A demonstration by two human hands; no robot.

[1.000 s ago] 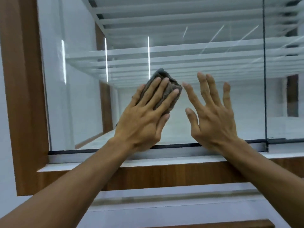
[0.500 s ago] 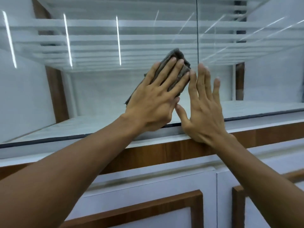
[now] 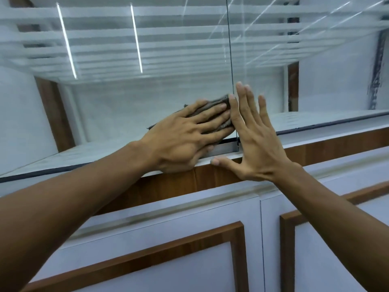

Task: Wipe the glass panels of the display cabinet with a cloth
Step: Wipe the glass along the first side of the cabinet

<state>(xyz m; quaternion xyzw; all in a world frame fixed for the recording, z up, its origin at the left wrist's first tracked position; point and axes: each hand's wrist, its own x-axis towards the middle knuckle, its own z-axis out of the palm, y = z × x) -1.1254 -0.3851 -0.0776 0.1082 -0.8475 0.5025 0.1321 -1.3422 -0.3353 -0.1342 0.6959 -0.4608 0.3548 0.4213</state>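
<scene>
Lower frame: two white cabinet doors (image 3: 168,260) with wood-coloured trim fill the near field. One forearm enters from the lower left corner and one from the lower right.

Centre frame: a wood-coloured band (image 3: 168,186) runs across above the doors, topped by a pale ledge (image 3: 315,135).

Left hand (image 3: 181,142): fingers straight and slightly spread, laid flat on the cloth (image 3: 221,101). It grips nothing; it presses the cloth against the left glass panel (image 3: 126,102). The heel of the hand lies over the ledge.

Cloth: grey, folded, mostly covered by the left fingers. It sits at the lower right corner of the left glass panel, just above the bottom rail and just left of the vertical seam (image 3: 230,60) between panels. Its right end lies just beside the right index finger.

Right hand (image 3: 256,144): open, fingers straight and spread, palm toward the right glass panel (image 3: 315,91) just right of the seam. The thumb tip is at the ledge edge. It holds nothing.

Upper frame: white shelves (image 3: 147,39) stacked inside the cabinet show through the glass, crossed by bright line reflections.
</scene>
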